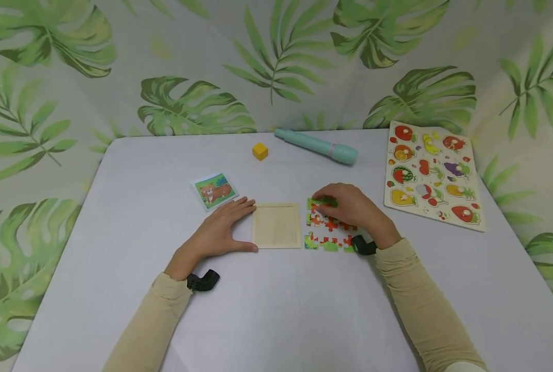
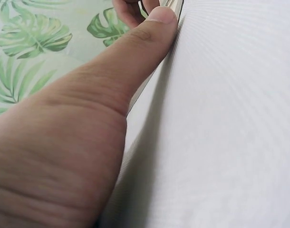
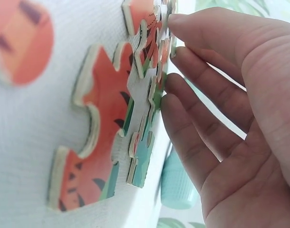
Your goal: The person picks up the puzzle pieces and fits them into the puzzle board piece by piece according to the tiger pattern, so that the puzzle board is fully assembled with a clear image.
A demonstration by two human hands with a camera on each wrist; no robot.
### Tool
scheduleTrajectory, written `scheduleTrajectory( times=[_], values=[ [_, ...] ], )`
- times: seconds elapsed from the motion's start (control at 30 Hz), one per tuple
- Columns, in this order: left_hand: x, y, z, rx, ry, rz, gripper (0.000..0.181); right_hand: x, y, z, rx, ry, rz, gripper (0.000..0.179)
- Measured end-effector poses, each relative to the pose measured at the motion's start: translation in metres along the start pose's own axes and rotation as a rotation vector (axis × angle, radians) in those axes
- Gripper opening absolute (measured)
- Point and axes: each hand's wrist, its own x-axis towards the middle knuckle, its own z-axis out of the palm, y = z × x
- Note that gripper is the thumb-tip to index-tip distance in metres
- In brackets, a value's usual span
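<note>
Wooden tray (image 1: 277,226) is touching my spread left hand (image 1: 218,231); picture card (image 1: 215,191) is lying beside its fingers. My right hand (image 1: 351,205) is bending over puzzle pieces (image 1: 331,224); gripping, I cannot tell. Below thumbs, white table (image 1: 267,315) is stretching.

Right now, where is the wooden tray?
In the head view, the tray lies mid-picture, with the left hand at its left edge and the puzzle pieces just to its right.

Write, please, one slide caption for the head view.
Left hand against the wooden tray, right hand at the loose puzzle pieces, a picture card lying just beyond the left hand.
</note>
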Motion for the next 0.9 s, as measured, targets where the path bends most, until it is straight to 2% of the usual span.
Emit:
scheduleTrajectory(
  times=[0.9],
  values=[
    [0.0003, 0.0022, 0.0002, 0.015, -0.010, -0.022, 0.105, -0.0014, -0.0057, -0.0027, 0.008, 0.012, 0.005, 0.033]
  ],
)
